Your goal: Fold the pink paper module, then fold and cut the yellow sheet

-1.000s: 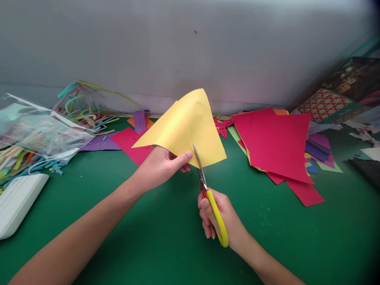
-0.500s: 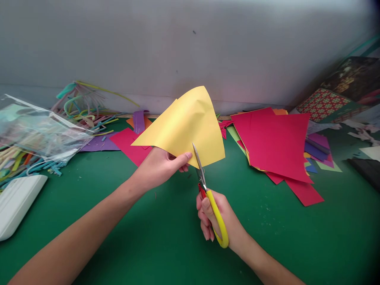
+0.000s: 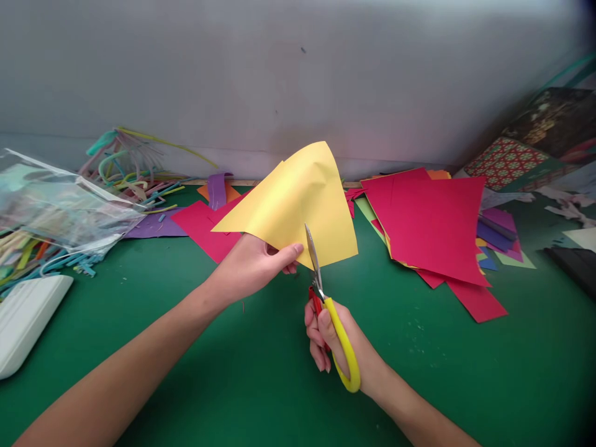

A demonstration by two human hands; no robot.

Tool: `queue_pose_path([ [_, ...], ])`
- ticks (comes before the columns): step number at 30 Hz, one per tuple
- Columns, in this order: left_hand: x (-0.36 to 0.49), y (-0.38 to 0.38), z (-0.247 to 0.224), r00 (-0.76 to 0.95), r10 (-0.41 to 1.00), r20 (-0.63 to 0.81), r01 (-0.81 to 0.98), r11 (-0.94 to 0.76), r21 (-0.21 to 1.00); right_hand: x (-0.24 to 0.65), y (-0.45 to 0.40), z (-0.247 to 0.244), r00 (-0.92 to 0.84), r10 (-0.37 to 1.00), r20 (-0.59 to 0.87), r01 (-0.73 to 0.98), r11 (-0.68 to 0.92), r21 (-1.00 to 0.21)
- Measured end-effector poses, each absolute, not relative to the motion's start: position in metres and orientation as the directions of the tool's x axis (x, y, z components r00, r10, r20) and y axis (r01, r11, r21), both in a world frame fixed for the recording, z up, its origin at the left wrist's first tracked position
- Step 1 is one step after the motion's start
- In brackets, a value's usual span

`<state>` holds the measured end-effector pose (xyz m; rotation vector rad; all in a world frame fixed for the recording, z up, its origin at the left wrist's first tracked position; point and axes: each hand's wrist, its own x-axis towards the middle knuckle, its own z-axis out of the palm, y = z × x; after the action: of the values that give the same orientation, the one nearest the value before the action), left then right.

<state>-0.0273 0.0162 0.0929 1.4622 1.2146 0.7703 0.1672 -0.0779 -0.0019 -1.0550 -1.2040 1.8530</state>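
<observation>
A curved sheet of yellow paper is held up above the green table. My left hand pinches its lower edge, thumb in front and the other fingers mostly hidden behind the sheet. In my right hand is a pair of scissors with one yellow and one red handle. One pointed blade lies in front of the paper at its lower edge, just right of my left thumb. The other blade is mostly hidden behind the sheet.
A stack of red paper lies at the right rear. Red scraps and a purple sheet lie left of centre. A clear plastic bag, colourful pipe cleaners and a white device occupy the left. A patterned box stands far right.
The yellow paper and my left hand have shifted slightly right and down. The scissors' blades have opened a little wider, with the red handle now further from the yellow one.
</observation>
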Motion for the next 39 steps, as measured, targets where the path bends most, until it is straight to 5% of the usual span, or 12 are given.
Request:
queue_pose_path([
  [39,-0.0246,0.0127,0.0967,0.253,0.952,-0.173,0.325,0.085,0.942,0.1663,-0.0791,0.0008,-0.429,0.839,-0.336,-0.184,-0.445,-0.876],
])
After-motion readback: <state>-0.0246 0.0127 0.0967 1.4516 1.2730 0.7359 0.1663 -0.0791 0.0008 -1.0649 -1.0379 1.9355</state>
